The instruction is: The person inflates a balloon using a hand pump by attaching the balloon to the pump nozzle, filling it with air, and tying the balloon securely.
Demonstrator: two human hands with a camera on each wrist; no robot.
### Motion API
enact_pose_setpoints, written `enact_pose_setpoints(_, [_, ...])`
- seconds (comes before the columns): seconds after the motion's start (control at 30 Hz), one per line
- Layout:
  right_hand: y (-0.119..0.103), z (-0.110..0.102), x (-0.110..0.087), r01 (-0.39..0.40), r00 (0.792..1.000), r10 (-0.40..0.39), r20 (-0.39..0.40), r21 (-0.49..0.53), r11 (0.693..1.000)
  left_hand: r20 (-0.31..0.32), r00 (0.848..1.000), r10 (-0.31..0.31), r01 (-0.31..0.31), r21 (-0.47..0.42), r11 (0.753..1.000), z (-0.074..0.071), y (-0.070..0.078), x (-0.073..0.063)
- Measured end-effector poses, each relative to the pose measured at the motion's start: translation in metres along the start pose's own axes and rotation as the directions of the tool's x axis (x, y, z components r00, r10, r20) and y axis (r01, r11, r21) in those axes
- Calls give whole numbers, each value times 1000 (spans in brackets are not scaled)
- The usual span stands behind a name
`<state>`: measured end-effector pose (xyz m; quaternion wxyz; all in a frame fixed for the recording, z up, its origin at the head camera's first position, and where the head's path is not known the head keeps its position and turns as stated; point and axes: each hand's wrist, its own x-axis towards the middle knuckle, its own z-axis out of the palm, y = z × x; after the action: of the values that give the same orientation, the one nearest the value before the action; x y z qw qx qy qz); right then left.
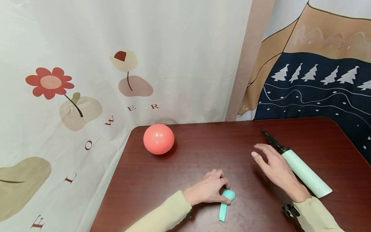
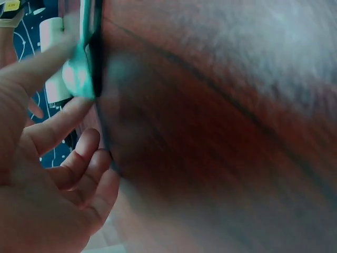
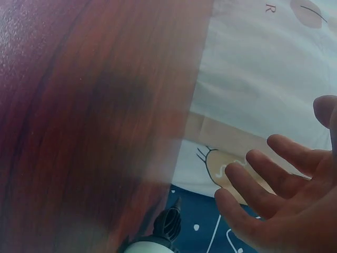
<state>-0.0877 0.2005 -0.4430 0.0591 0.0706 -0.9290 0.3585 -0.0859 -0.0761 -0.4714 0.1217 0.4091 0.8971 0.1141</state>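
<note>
With thumb and index finger my left hand (image 1: 210, 188) pinches a small turquoise ribbon roll (image 1: 229, 194), low at the table's front middle. A flat loose end of the ribbon points toward me. The roll also shows, blurred, between finger and thumb in the left wrist view. My right hand (image 1: 278, 167) is held over the table with fingers spread and nothing in them. Just to its right lies a hand balloon pump (image 1: 307, 172), pale green with a black nozzle. In the right wrist view the pump's nozzle (image 3: 168, 221) appears below the fingers.
A coral-red inflated balloon (image 1: 158, 139) sits at the back left of the dark reddish-brown table (image 1: 203, 145). Behind the table hangs a white curtain (image 1: 188, 64) with flower prints. A dark blue patterned cloth (image 1: 316, 87) hangs at the back right.
</note>
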Motion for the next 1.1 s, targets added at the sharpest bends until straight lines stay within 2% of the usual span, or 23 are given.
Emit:
enact_pose_setpoints(0.07, [0,0,0,-7,1000,7,10,3,1000,1,1000,12,-12,-20,1000,1,-2,1])
enact_pose_setpoints(0.17, [0,0,0,-15,1000,15,26,8,1000,-24,1000,-17,14,-122,992,-2,-7,2])
enact_pose_setpoints(0.23, [1,1,1,-18,999,18,33,13,1000,-62,995,-74,57,-234,970,-5,-12,4])
enact_pose_setpoints(0.27, [1,1,1,-19,999,18,35,13,1000,-86,990,-112,81,-307,948,-6,-16,5])
enact_pose_setpoints(0.33, [1,3,1,-17,999,16,37,14,1000,-129,970,-206,122,-476,871,-8,-23,7])
enact_pose_setpoints(0.43, [0,7,1,-12,999,12,44,13,1000,-159,922,-354,140,-714,686,-12,-32,9])
enact_pose_setpoints(0.5, [-1,10,1,-9,999,8,49,10,1000,-165,883,-439,123,-823,555,-15,-38,11])
enact_pose_setpoints(0.57, [-2,15,0,-1,999,1,55,3,1000,-165,844,-511,98,-889,448,-16,-43,13])
enact_pose_setpoints(0.67, [-6,25,0,23,997,-23,76,-2,1000,-169,793,-585,51,-939,340,-16,-50,16])
enact_pose_setpoints(0.7, [-8,28,0,37,996,-37,85,-3,999,-169,779,-604,38,-949,314,-16,-52,18])
enact_pose_setpoints(0.8, [-13,41,2,79,991,-80,111,13,997,-164,744,-648,14,-965,261,-14,-57,22])
enact_pose_setpoints(0.93, [-22,58,5,103,985,-104,135,16,995,-164,701,-694,-11,-975,220,-12,-61,27])
enact_pose_setpoints(1.03, [-30,70,10,112,980,-109,164,-9,994,-156,678,-718,-28,-982,187,-11,-63,29])
enact_pose_setpoints(1.1, [-34,76,13,123,976,-118,185,-17,992,-145,672,-726,-39,-986,161,-10,-64,31])
